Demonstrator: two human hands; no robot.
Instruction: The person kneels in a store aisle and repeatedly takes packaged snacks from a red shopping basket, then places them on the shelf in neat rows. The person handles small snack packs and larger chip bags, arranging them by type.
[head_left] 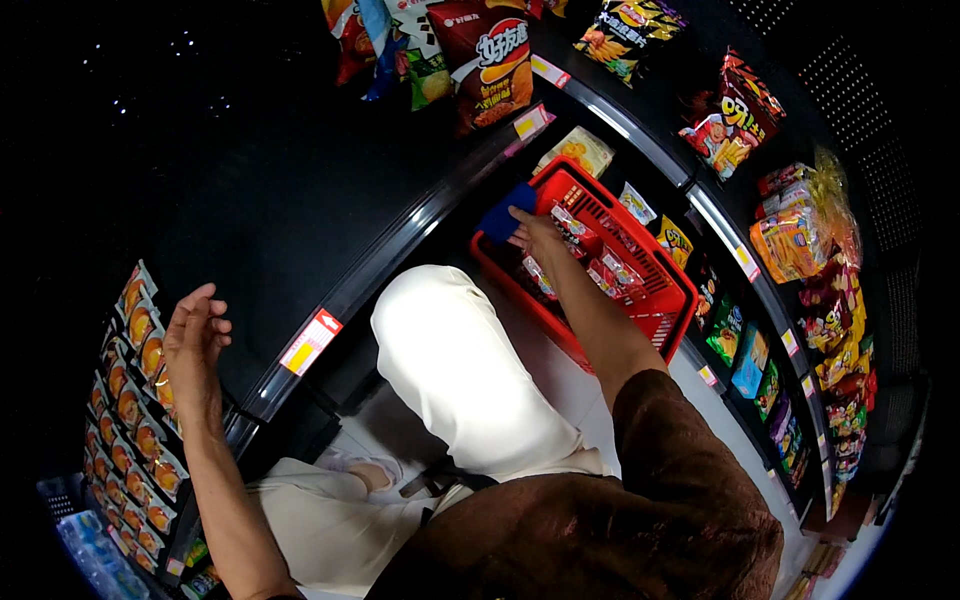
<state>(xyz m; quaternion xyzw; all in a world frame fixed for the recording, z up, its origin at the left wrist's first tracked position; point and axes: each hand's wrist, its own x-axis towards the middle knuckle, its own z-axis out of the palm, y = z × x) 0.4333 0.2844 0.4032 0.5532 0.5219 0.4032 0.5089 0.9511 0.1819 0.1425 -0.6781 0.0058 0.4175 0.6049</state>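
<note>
My right hand [540,236] reaches over the red shopping basket [655,345]. Its fingers close on a dark blue cloth [507,214] at the basket's far left corner. Several small red-and-white packets [612,272] lie inside the basket, partly covered by my forearm. My left hand [196,345] is raised in front of the dark shelf at the left, fingers loosely bent and apart, with nothing in them. Nearest to it stand rows of snack packets [145,435] with orange round pictures.
A shelf edge with price tags [312,342] runs diagonally past my knee [440,340]. Large chip bags [490,65] stand on the shelf ahead. More bagged snacks [800,235] fill the curved shelves at the right. Pale floor tiles [725,400] show beside the basket.
</note>
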